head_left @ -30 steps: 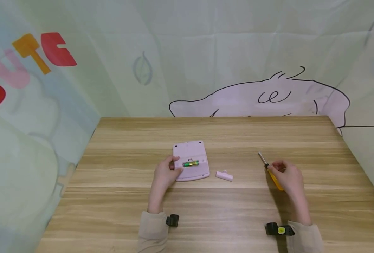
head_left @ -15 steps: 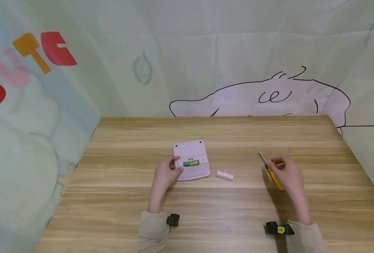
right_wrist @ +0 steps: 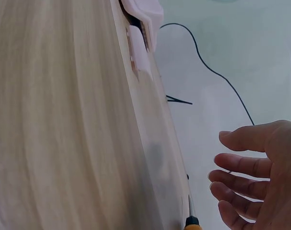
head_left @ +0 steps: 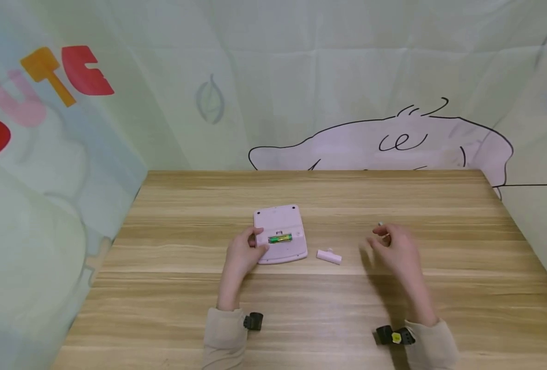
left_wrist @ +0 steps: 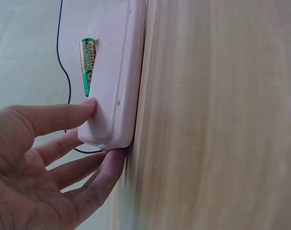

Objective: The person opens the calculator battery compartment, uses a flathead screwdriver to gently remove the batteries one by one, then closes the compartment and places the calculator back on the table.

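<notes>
A pale pink, calculator-shaped device (head_left: 280,218) lies back side up, its battery bay uncovered. In that bay sits a green and gold battery (head_left: 280,238), labelled GREENCELL in the left wrist view. My left hand (head_left: 243,253) grips the device's left edge, thumb (left_wrist: 83,112) on the back and fingers at the side. To the right of the device lies its small pink battery cover (head_left: 329,256). My right hand (head_left: 397,250) hovers with nothing in it, fingers apart. Below it is the screwdriver (right_wrist: 192,224); in the head view only its tip shows past the hand.
The wood-grain table (head_left: 310,308) runs back to a printed cloth backdrop (head_left: 273,92) with cartoon drawings and coloured letters. Each sleeved forearm wears a small black wrist camera, such as the right one (head_left: 395,336).
My right hand has come off the screwdriver's yellow handle and moved left, now covering most of the tool in the head view. My left hand and the pink device stay put.
</notes>
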Available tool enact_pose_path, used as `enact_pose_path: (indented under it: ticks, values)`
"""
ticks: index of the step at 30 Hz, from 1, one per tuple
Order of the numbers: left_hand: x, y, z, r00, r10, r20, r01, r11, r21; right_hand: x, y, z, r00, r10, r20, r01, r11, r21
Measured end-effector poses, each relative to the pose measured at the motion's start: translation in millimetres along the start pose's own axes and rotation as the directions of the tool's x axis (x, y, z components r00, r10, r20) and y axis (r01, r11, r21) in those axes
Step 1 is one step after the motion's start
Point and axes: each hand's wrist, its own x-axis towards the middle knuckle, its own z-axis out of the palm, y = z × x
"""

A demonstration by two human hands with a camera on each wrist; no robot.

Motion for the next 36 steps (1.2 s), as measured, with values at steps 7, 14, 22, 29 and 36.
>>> enact_pose_path:
  ticks: [7,14,22,29,36]
  values:
    - [1.0,-0.2,0.1,1.000,0.003,-0.001,-0.003,1.000,-0.004,2.0,-10,8,0.999,-0.051,0.015,0.051,0.999,-0.009]
    - [2.3,-0.4,-1.2,1.000,0.010,0.000,-0.010,1.000,0.007,1.5,-20,21,0.991,-0.130,0.028,0.130,0.991,-0.007]
    - [2.0,-0.8,0.1,1.000,0.002,0.005,-0.002,1.000,-0.003,-0.2,-32,31,0.984,-0.157,0.083,0.161,0.986,-0.051]
    - [1.2,-0.7,0.1,1.000,-0.005,0.002,0.005,1.000,-0.002,-2.1,-39,39,0.980,-0.177,0.094,0.179,0.984,-0.011]
    - [0.9,-0.4,-0.6,1.000,-0.005,0.004,0.005,1.000,0.002,-2.6,-49,43,0.979,-0.169,0.115,0.172,0.985,-0.015]
